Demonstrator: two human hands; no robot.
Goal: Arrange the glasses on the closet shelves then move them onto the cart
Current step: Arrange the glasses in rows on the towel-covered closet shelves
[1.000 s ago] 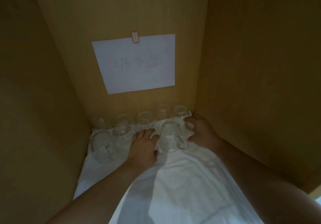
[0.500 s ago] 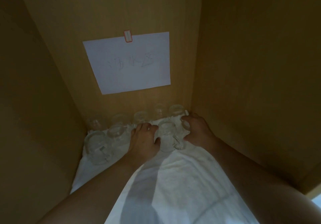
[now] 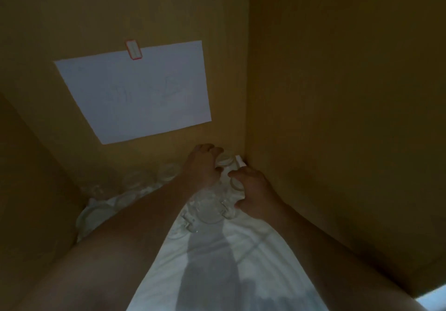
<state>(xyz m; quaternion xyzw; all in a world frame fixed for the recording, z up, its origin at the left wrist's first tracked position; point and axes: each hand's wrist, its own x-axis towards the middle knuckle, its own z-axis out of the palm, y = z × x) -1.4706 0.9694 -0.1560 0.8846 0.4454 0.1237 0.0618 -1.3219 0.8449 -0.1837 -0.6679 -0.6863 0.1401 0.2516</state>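
The closet [image 3: 337, 93] walls box in both hands: the right wall runs just beside the right hand [image 3: 257, 194], the back wall stands just beyond the left hand [image 3: 201, 165], and the left wall lies well off past the left forearm. Open room is the white cloth [image 3: 217, 262] on the shelf, spreading from the wrists back toward the person. A paper [image 3: 135, 88] hangs on the back wall above and left of the left hand, a red-edged clip [image 3: 133, 49] at its top. The glasses [image 3: 207, 207] sit on the cloth at the back, one row running left from the left hand along the wall, others between and just before the hands. The left hand curls over the rim of the corner glass [image 3: 225, 159]; the right hand's fingers curl on a glass [image 3: 235, 185] just before it. Half a second ago the left hand rested lower, left of the middle mug; it has since reached up into the corner.
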